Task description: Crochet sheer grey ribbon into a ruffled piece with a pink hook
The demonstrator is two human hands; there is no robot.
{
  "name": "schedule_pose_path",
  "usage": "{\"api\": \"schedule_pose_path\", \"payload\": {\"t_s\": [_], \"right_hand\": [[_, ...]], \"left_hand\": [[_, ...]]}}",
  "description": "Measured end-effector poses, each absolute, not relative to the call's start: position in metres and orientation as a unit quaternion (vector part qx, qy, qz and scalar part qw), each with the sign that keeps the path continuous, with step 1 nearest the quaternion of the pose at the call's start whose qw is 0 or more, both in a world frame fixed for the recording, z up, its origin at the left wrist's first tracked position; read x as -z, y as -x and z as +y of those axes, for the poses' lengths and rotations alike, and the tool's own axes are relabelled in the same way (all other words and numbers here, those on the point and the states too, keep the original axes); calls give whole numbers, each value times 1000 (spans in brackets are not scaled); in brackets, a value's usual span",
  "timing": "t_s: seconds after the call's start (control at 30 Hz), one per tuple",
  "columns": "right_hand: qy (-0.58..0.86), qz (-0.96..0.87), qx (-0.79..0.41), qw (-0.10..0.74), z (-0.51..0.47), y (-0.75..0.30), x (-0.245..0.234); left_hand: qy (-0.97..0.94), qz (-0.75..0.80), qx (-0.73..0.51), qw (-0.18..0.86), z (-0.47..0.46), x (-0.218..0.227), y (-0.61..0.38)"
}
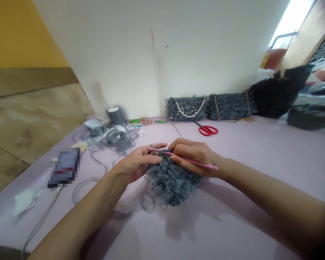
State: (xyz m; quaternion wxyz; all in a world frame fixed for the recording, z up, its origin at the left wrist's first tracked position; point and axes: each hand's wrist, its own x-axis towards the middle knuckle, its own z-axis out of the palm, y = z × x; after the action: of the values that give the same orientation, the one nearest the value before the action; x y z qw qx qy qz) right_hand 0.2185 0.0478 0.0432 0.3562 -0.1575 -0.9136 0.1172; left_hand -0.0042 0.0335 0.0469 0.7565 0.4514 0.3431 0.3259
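Right hand and left hand are both over the worktop, close together, nearest the camera. Right fingers are closed around a pink crochet hook, held like a pen, with the handle end sticking out past the hand to the right. The hook's tip end runs left into the top edge of a grey ruffled piece, right by the left fingers. Those fingers are closed on that top edge, pinching the ruffles, and the thumb side is hidden behind the piece. The piece sits directly under and between both hands, touching both, and rests on the worktop. A loose grey ribbon trails left from under it.

Left of the hands: a phone-sized object, pixelated and hard to read, and a white paper scrap near the worktop edge. Farther back left: a tangle of grey ribbon, a ribbon spool, and small beads.

Farther back right: red scissors lying on the worktop. Behind them, against the wall, are a grey ruffled bag with a pearl strap, a second grey bag with a gold chain, and a black bag. Floor shows at far left.
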Motion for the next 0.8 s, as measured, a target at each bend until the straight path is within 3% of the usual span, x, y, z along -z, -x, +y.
{"api": "schedule_pose_path", "payload": {"t_s": [0.47, 0.67, 0.8], "right_hand": [[256, -896, -285, 225, 50, -238, -58], [286, -851, -389, 207, 54, -244, -56], [287, -832, -412, 238, 52, -244, -59]], "left_hand": [[-475, 380, -327, 723, 46, -30, 12], [-449, 371, -327, 744, 44, -29, 12], [-430, 351, -329, 764, 41, -30, 9]]}}
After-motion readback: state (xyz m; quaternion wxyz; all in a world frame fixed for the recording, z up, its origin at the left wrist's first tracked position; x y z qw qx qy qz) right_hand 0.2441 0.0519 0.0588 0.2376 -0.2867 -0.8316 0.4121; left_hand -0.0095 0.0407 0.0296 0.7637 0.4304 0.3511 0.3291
